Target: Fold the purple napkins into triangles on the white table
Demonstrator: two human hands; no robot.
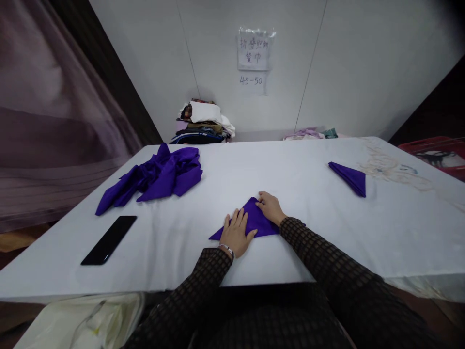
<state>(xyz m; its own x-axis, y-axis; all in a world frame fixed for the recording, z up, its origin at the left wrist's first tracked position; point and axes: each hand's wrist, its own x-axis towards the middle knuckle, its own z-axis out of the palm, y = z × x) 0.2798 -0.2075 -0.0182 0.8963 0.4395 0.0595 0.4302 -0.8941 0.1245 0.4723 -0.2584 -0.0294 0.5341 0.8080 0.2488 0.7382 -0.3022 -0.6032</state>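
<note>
A purple cloth napkin, folded into a triangle, lies on the white-covered table in front of me, its peak pointing away. My left hand rests flat on its left part, fingers stretched out and a bracelet on the wrist. At the right of the peak, my right hand has its fingers curled, with the thumb and fingertips closed at the napkin's edge. My right forearm and sleeve hide the napkin's right part. Off to the right lies another purple napkin, folded into a narrow wedge.
Several crumpled purple napkins are heaped at the back left of the table. A black phone lies nearer on the left. Folded clothes are stacked behind the table, below a paper sign on the wall.
</note>
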